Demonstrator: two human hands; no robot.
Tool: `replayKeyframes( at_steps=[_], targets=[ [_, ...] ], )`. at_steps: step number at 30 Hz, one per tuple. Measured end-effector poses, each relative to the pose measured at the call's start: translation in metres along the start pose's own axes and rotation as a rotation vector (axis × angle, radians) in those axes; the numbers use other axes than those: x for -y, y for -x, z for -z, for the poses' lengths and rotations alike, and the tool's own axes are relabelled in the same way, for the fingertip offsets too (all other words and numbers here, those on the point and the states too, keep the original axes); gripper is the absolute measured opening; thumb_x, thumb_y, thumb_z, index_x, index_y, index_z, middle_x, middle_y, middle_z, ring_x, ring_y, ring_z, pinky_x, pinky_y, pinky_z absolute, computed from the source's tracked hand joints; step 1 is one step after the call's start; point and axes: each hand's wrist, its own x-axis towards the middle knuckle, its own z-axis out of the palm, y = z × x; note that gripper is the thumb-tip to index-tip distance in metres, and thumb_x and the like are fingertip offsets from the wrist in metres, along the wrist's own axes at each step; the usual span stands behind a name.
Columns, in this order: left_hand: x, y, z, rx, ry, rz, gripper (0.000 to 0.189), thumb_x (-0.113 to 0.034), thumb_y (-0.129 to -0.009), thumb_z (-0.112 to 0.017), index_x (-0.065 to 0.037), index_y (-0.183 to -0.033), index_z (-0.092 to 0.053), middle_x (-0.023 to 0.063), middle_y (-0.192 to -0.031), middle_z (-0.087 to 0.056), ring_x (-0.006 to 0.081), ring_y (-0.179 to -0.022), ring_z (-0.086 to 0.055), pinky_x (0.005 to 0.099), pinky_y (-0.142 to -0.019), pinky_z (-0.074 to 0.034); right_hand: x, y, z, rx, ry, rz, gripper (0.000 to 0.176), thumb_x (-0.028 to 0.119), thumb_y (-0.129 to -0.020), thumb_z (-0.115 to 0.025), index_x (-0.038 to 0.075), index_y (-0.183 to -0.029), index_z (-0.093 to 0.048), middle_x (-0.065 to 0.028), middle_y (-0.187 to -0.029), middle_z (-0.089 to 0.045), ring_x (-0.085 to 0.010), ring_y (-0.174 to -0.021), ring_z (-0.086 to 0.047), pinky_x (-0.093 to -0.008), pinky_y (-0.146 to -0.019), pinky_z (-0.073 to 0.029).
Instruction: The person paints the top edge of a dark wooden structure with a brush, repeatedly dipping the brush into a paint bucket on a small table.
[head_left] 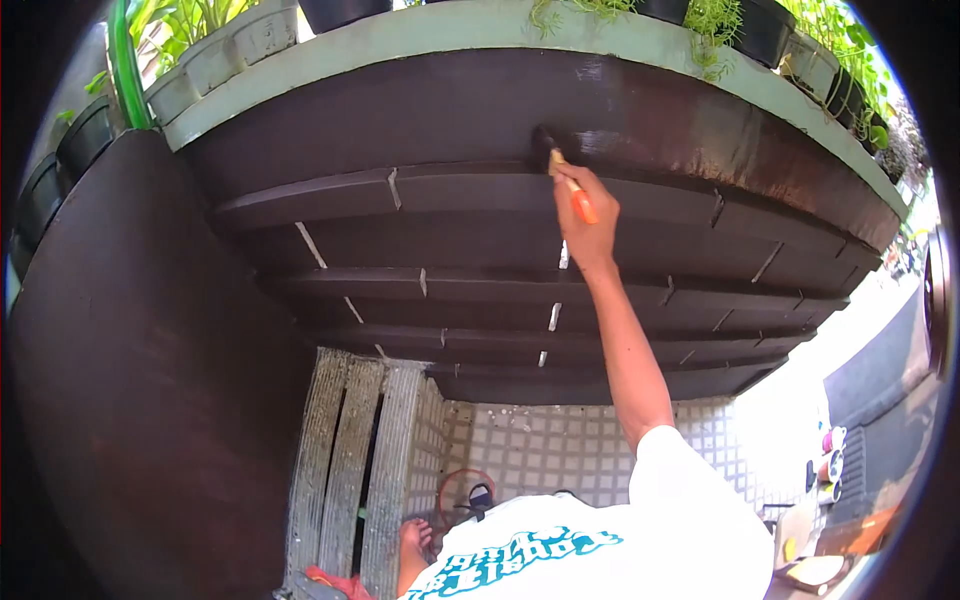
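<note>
My right hand (588, 215) is closed around a paintbrush (557, 158) with an orange handle end and dark bristles. The bristles touch the upper band of a dark brown wall (450, 105), beside a wet, shiny patch. Farther right on that band, the brown looks patchy and reddish. Down by a grey slatted bench (333, 440), my left hand (415, 533) hangs low with its fingers loosely bent and nothing visible in them. A red cloth (338, 582) lies on the bench near it.
Potted plants (265, 32) line the pale green ledge (400, 38) above the wall. A curved brown panel (150, 380) stands at left. Below are a tiled floor (570, 440) and an orange-red hoop-like rim (447, 487). Several cans or cups (831, 465) stand at right.
</note>
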Motion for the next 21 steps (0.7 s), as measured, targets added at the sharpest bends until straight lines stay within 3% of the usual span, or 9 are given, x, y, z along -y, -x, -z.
replayKeyframes(
  at_steps=[2, 7, 10, 14, 16, 18, 19, 21],
  targets=[
    [-0.014, -0.013, 0.013, 0.047, -0.038, -0.020, 0.030, -0.024, -0.102, -0.048, -0.007, -0.123, -0.061, 0.0115, -0.125, -0.070, 0.0276, -0.107, -0.070, 0.0451, -0.086, -0.054, 0.003, -0.003, 0.021, 0.012, 0.025, -0.135, 0.016, 0.009, -0.098, -0.066, -0.001, -0.109, -0.072, -0.0159, -0.103, -0.076, -0.0210, -0.091, -0.074, -0.0308, -0.083, -0.054],
    [-0.051, -0.019, 0.034, 0.128, -0.153, 0.019, 0.034, -0.022, -0.102, -0.045, -0.007, -0.128, -0.061, 0.0113, -0.126, -0.070, 0.0267, -0.105, -0.071, 0.0428, -0.081, -0.055, -0.015, -0.008, 0.071, -0.291, 0.386, 0.017, 0.017, 0.009, -0.098, -0.064, -0.001, -0.111, -0.072, -0.0174, -0.103, -0.076, -0.0291, -0.095, -0.075, -0.0359, -0.087, -0.056],
    [-0.054, -0.036, 0.044, 0.124, -0.193, 0.066, 0.034, -0.021, -0.102, -0.044, -0.007, -0.127, -0.062, 0.0111, -0.125, -0.071, 0.0257, -0.105, -0.071, 0.0421, -0.079, -0.055, -0.021, -0.010, 0.075, -0.356, 0.493, 0.002, 0.017, 0.008, -0.098, -0.064, -0.001, -0.110, -0.072, -0.0184, -0.106, -0.075, -0.0331, -0.098, -0.074, -0.0388, -0.089, -0.056],
    [-0.060, -0.043, 0.042, 0.095, -0.142, 0.030, 0.031, -0.022, -0.101, -0.047, -0.008, -0.124, -0.063, 0.0108, -0.125, -0.071, 0.0249, -0.105, -0.071, 0.0420, -0.079, -0.055, -0.011, 0.002, 0.018, -0.188, 0.475, 0.056, 0.014, 0.007, -0.097, -0.066, 0.000, -0.107, -0.072, -0.0189, -0.106, -0.075, -0.0349, -0.099, -0.074, -0.0407, -0.088, -0.056],
    [-0.060, -0.029, 0.039, 0.105, -0.124, -0.008, 0.030, -0.022, -0.101, -0.048, -0.008, -0.124, -0.062, 0.0106, -0.125, -0.071, 0.0251, -0.105, -0.071, 0.0422, -0.079, -0.056, 0.005, 0.010, -0.015, -0.103, 0.311, 0.064, 0.013, 0.008, -0.097, -0.067, 0.001, -0.106, -0.072, -0.0190, -0.105, -0.075, -0.0356, -0.099, -0.074, -0.0410, -0.088, -0.057],
    [-0.062, -0.014, 0.035, 0.134, -0.134, -0.032, 0.030, -0.022, -0.101, -0.049, -0.008, -0.124, -0.062, 0.0105, -0.125, -0.071, 0.0258, -0.106, -0.071, 0.0429, -0.080, -0.056, 0.008, 0.016, -0.038, -0.063, 0.142, 0.143, 0.014, 0.010, -0.099, -0.068, 0.001, -0.109, -0.072, -0.0164, -0.099, -0.075, -0.0262, -0.088, -0.074, -0.0326, -0.082, -0.055],
    [-0.059, -0.018, 0.036, 0.144, -0.132, -0.012, 0.030, -0.023, -0.101, -0.049, -0.008, -0.125, -0.061, 0.0105, -0.125, -0.071, 0.0262, -0.106, -0.071, 0.0432, -0.082, -0.056, 0.016, 0.016, -0.040, -0.019, 0.081, 0.074, 0.014, 0.009, -0.099, -0.068, 0.000, -0.109, -0.072, -0.0143, -0.099, -0.076, -0.0203, -0.088, -0.073, -0.0301, -0.082, -0.055],
    [-0.060, -0.024, 0.028, 0.169, -0.125, 0.024, 0.031, -0.023, -0.101, -0.050, -0.008, -0.126, -0.061, 0.0106, -0.125, -0.071, 0.0270, -0.106, -0.071, 0.0439, -0.085, -0.057, 0.006, 0.011, -0.028, -0.020, 0.049, 0.054, 0.014, 0.009, -0.100, -0.067, 0.000, -0.110, -0.072, -0.0119, -0.098, -0.076, -0.0158, -0.088, -0.071, -0.0290, -0.080, -0.054]
  ],
)
